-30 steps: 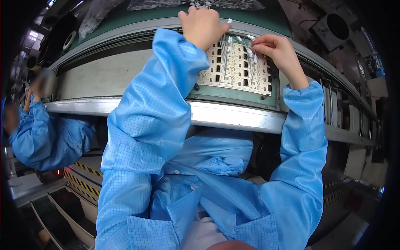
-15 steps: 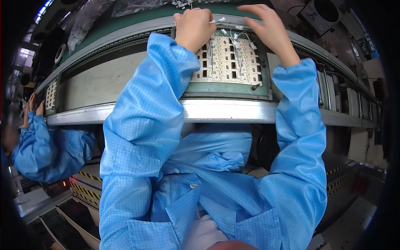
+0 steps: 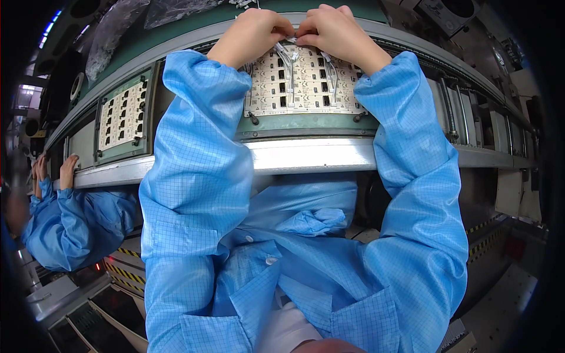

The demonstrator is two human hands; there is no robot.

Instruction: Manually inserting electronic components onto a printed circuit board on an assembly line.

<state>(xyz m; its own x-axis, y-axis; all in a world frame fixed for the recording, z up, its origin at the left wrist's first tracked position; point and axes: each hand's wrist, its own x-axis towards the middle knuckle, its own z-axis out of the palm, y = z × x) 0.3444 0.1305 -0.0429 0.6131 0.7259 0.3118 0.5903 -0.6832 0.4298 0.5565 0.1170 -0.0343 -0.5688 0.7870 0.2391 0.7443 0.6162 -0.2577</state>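
Note:
A white circuit board panel (image 3: pixel 268 88) with black components lies in a green carrier (image 3: pixel 306 122) on the rail line before me. Thin grey-white wires (image 3: pixel 289 62) with small white plugs lie across the panel. My left hand (image 3: pixel 250 36) is at the panel's far edge, thumb and fingers pinched on a white wire connector (image 3: pixel 292 40). My right hand (image 3: pixel 340 35) meets it from the other side, its fingertips closed at the same connector. The fingers partly hide the connector. More wires (image 3: pixel 331 73) run down the panel below my right hand.
A second carrier with a white panel (image 3: pixel 122 115) sits on the line to the left. Beyond it are a co-worker's hands (image 3: pixel 67 170). A metal rail (image 3: pixel 312 154) runs along the near side. Clear plastic bags (image 3: pixel 176 10) lie on the green surface behind.
My right hand has come in from the right and closed from an open pose. My left hand has moved slightly left. The second carrier has travelled right along the line, away from the co-worker.

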